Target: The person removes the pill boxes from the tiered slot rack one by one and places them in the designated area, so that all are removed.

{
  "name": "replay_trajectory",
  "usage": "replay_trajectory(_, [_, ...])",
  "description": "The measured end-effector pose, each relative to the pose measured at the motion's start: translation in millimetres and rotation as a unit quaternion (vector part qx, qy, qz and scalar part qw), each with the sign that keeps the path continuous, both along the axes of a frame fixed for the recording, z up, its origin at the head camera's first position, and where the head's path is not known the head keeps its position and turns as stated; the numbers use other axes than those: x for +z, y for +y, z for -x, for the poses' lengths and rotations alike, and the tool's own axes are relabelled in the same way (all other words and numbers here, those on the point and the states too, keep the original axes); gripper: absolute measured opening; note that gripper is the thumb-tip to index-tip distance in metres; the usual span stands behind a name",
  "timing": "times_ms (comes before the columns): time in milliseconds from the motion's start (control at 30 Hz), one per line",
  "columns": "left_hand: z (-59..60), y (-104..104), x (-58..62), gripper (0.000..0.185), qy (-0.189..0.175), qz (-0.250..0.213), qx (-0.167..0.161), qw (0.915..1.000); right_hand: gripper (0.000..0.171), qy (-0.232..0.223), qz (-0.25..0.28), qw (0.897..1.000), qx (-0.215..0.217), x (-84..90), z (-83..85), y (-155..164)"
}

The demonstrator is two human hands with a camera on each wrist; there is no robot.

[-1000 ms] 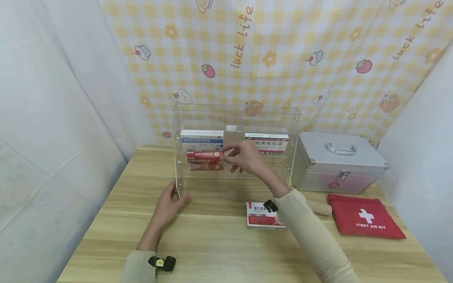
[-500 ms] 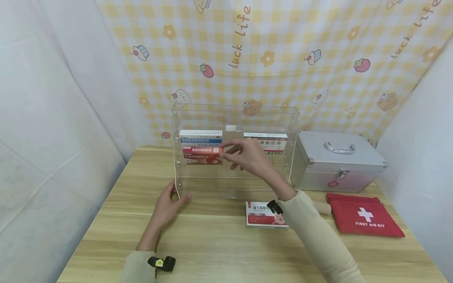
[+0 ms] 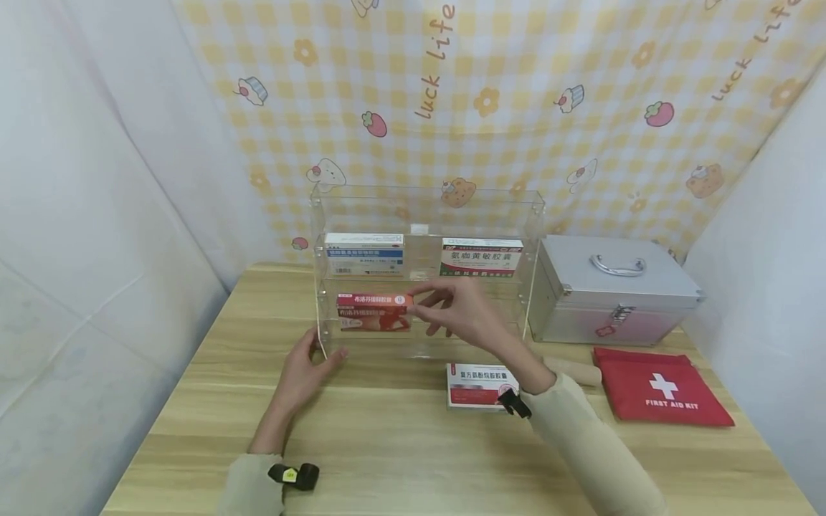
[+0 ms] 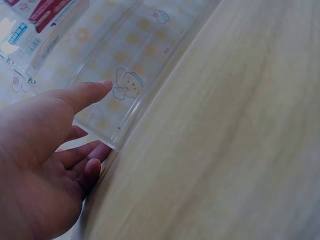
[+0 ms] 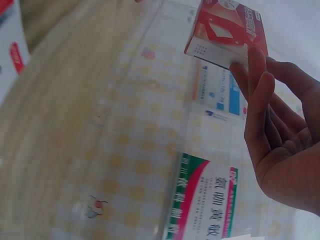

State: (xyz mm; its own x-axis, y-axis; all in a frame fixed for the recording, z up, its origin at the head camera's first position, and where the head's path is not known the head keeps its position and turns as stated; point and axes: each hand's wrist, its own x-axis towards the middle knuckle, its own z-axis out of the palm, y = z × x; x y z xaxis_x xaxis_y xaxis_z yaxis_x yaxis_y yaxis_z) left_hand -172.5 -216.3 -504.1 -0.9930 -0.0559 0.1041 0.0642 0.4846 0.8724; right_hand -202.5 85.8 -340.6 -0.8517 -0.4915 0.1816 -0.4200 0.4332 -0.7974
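A clear acrylic rack [image 3: 534, 215] with shelves stands at the back of the wooden table. My right hand [image 3: 452, 309] pinches the right end of a red medicine box [image 3: 373, 312] and holds it at the rack's lower shelf. The right wrist view shows that red box [image 5: 227, 32] at my fingertips [image 5: 255, 65]. My left hand [image 3: 308, 367] rests at the rack's lower left front corner, thumb on one side and fingers on the other. In the left wrist view the thumb [image 4: 82, 95] lies straight against the clear wall [image 4: 145, 100].
On the upper shelf stand a blue-and-white box [image 3: 364, 252] and a green-and-red box [image 3: 480, 256]. A white-and-red box [image 3: 476, 385] lies in front of the rack. To the right are a silver metal case [image 3: 613, 294], a red first aid pouch [image 3: 661, 395] and a beige roll [image 3: 574, 371].
My right hand has brought the red box down from the middle shelf level to the lower shelf. The left hand has stayed at the rack's corner.
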Motion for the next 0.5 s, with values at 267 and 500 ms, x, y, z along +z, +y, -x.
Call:
replay_trajectory(267, [0.3, -1, -0.8, 0.077, 0.009, 0.008, -0.003, 0.9999, 0.022, -0.048, 0.007, 0.999, 0.009, -29.4, -12.1, 10])
replay_trajectory(500, [-0.9, -1, -0.9, 0.078, 0.002, 0.005, -0.002, 1.0, 0.02, -0.06, 0.018, 0.998, 0.032, -48.1, -18.1, 13])
